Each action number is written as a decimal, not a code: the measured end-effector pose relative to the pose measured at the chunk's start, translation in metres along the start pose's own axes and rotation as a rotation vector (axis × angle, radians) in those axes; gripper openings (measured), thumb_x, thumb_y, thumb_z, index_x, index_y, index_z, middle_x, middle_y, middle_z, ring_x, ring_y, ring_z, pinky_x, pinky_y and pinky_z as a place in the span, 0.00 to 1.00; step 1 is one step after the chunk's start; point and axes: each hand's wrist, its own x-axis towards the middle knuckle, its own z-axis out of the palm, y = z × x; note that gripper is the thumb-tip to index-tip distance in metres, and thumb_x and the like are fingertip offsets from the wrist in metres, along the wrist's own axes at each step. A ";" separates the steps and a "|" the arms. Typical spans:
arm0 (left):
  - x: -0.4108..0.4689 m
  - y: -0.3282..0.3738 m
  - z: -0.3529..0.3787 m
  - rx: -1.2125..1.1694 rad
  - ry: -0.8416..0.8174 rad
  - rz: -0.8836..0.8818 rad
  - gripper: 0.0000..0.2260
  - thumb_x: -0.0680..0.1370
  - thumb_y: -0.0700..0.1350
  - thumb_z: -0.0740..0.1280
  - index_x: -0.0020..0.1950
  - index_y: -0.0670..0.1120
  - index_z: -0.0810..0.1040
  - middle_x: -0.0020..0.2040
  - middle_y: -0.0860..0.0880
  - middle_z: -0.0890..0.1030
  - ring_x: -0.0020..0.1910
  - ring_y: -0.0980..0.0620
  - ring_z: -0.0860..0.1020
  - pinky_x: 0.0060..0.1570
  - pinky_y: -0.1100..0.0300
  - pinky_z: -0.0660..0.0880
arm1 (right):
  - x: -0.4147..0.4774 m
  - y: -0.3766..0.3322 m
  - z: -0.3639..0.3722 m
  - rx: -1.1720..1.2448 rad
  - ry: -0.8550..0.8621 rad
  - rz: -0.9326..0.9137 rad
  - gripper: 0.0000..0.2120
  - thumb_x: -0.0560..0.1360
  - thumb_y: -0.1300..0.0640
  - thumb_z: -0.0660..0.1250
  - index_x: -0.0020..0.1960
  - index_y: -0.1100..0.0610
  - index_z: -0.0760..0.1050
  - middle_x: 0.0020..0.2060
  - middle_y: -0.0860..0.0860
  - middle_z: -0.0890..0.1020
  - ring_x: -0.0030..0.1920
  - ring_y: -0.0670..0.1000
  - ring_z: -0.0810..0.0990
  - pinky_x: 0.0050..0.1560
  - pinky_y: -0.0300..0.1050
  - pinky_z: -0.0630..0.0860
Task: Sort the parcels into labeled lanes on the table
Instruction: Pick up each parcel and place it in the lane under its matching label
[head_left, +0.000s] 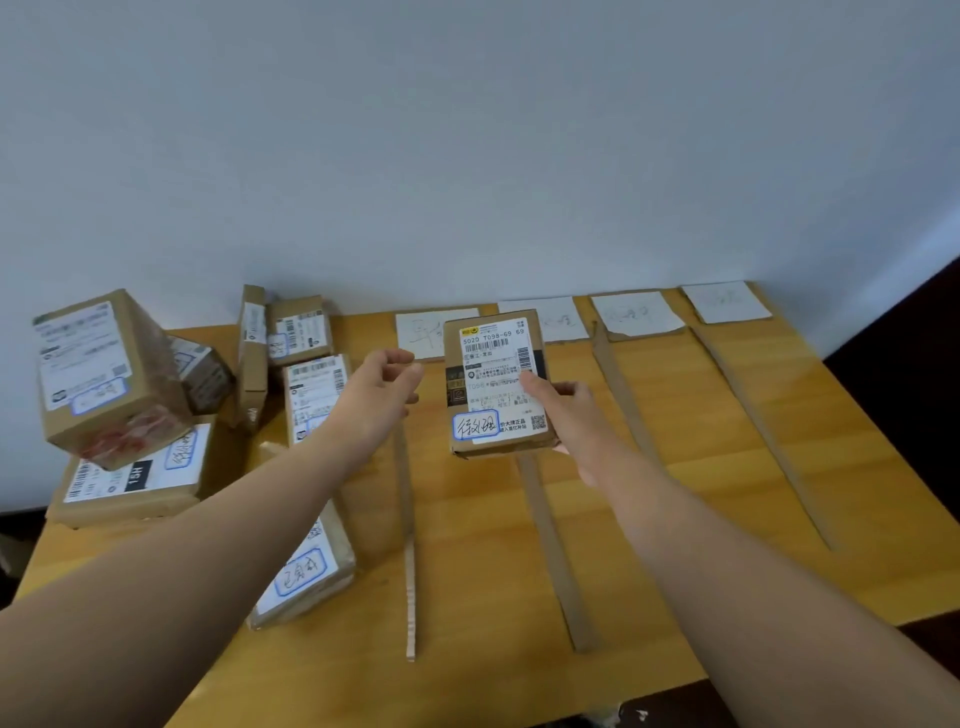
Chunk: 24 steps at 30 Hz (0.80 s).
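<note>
A yellow wooden table (675, 519) stands against a pale wall (467, 130). Nearest me, down and left of the held parcel (493, 384), a flat parcel (306, 566) lies with a blue-boxed handwritten tag facing up. 4 cardboard strips (556, 561) run away across the tabletop: 1 left of the held parcel, 1 straight beneath it, 2 to its right. The right hand (571, 415) grips the held parcel clear of the table, thumb pressed on its printed label, fingers tucked behind. The left hand (384, 389) hovers just left of it, not touching, fingers loosely curled on nothing. Further left sits a heap of cartons (114, 379). Beyond the held parcel, 4 white paper cards (636, 312) line the far edge.
</note>
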 end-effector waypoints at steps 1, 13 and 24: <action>-0.001 0.002 0.008 0.004 -0.005 0.000 0.12 0.80 0.50 0.62 0.63 0.50 0.70 0.53 0.51 0.77 0.50 0.54 0.79 0.44 0.63 0.75 | 0.001 0.000 -0.009 -0.006 0.013 -0.002 0.31 0.69 0.39 0.72 0.62 0.56 0.65 0.51 0.53 0.84 0.52 0.52 0.83 0.61 0.55 0.76; -0.013 0.031 0.127 0.044 0.090 -0.068 0.13 0.81 0.47 0.61 0.65 0.48 0.70 0.56 0.51 0.75 0.51 0.52 0.78 0.48 0.58 0.75 | 0.040 0.011 -0.135 -0.117 -0.064 0.044 0.30 0.69 0.37 0.70 0.60 0.55 0.66 0.50 0.51 0.84 0.53 0.53 0.82 0.61 0.55 0.75; -0.016 0.027 0.169 0.072 0.178 -0.217 0.15 0.81 0.48 0.60 0.67 0.47 0.69 0.58 0.50 0.75 0.54 0.50 0.77 0.49 0.57 0.74 | 0.091 0.025 -0.163 -0.161 -0.124 0.196 0.28 0.72 0.36 0.67 0.58 0.55 0.64 0.54 0.52 0.78 0.56 0.54 0.76 0.55 0.51 0.70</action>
